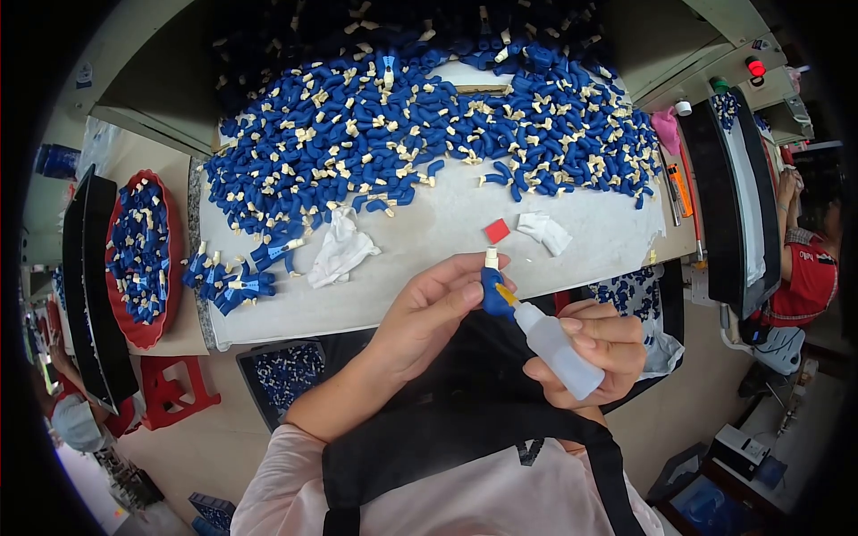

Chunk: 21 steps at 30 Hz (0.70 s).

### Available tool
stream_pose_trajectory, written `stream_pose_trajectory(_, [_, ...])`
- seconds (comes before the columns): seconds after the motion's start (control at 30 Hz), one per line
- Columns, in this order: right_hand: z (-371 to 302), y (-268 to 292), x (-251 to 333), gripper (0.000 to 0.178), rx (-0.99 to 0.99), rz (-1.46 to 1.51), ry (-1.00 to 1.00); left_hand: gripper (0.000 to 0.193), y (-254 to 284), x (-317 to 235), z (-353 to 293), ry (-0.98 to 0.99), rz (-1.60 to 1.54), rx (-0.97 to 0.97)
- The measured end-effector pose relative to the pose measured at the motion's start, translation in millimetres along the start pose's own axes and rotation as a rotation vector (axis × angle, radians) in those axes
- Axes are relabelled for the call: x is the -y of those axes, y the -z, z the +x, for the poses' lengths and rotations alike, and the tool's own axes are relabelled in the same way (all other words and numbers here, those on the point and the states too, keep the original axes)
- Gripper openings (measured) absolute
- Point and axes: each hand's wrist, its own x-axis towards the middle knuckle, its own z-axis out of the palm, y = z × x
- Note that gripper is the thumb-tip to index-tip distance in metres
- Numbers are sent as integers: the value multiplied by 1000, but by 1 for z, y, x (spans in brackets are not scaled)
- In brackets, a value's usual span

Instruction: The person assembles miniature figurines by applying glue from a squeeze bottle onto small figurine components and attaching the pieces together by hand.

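Note:
Between the thumb and fingers of my left hand (435,302) is a small blue bent piece with a cream end (492,279), its cream end pointing up. My right hand (593,344) is wrapped round a translucent white squeeze bottle (561,350), tilted so that its yellow nozzle points up and left. The nozzle tip is at the blue piece; I cannot tell whether it touches. Beyond the hands on the pale table (429,210) lie a red square (497,231) and a crumpled white cloth (544,233). Another white cloth (342,248) lies farther left.
A large heap of blue and cream pieces (357,134) covers the far table. Several partly assembled blue figures (234,284) lie at the left edge, beside a red basket (116,268) of such pieces. An orange cutter (680,190) rests at right. People work on both sides.

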Motion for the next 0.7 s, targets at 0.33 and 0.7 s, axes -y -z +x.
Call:
stream_pose_trajectory(0.33, [0, 1, 1, 56, 6, 0, -20, 34, -2, -1, 0, 3, -10, -12])
stream_pose_trajectory(0.7, [-1, 0, 1, 55, 7, -6, -31, 34, -1, 0, 0, -4, -7, -39])
